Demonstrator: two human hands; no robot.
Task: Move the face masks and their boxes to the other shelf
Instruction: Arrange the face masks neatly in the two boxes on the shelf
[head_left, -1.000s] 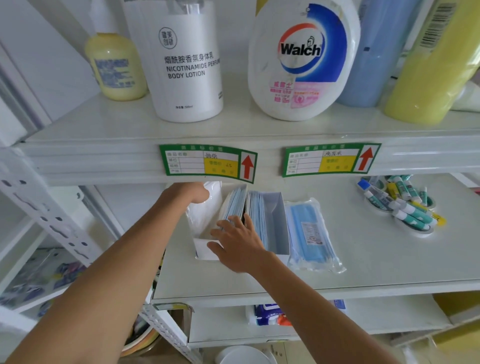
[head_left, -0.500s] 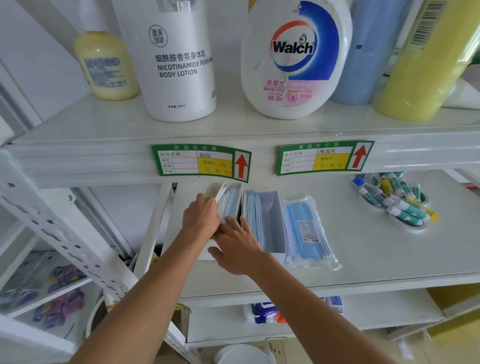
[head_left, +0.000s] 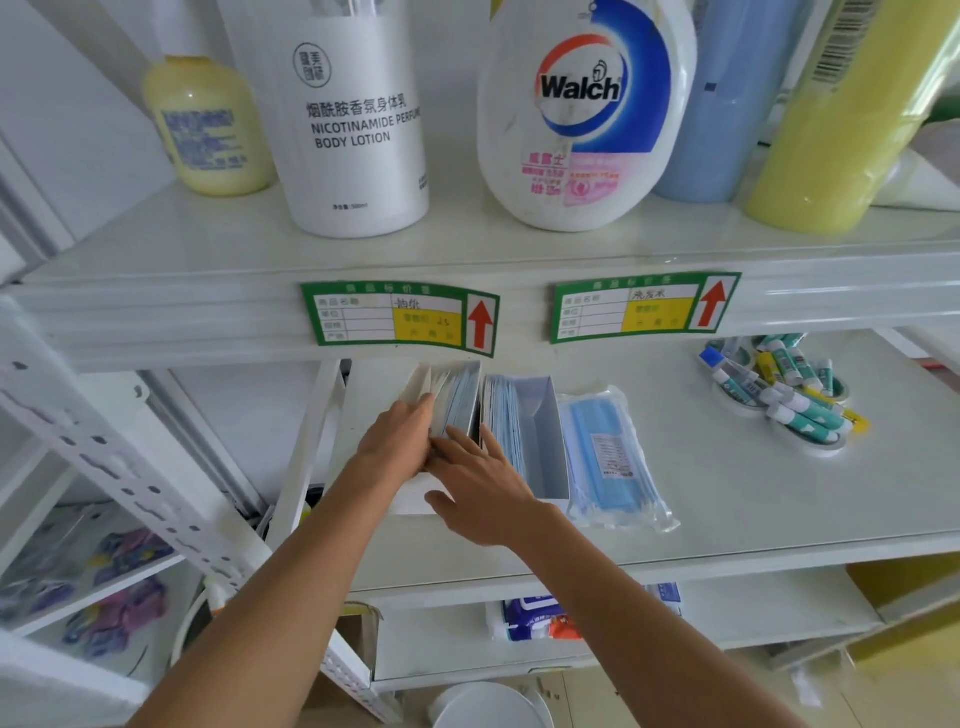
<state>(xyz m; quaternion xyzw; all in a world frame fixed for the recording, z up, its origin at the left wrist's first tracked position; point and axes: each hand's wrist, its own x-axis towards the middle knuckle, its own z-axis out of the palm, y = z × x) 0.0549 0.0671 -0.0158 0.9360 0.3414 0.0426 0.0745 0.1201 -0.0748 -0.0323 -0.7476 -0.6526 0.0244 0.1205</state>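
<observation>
Two open white boxes stand side by side on the middle shelf. The left mask box holds upright blue masks; the right mask box is partly filled with masks. Just right of them lies a sealed plastic packet of blue masks. My left hand grips the left wall of the left box, fingers curled over into it. My right hand lies with fingers apart across the front of both boxes, fingertips touching the left hand.
The upper shelf carries a body lotion bottle, a Walch bottle and other bottles. Small tubes on tape rolls sit at the middle shelf's right. A wipes pack lies on the shelf below. Another white rack stands at left.
My left hand came forward from the back of the left box, where it held a white bag, and closed on the box's left side. My right hand stayed at the box front.
</observation>
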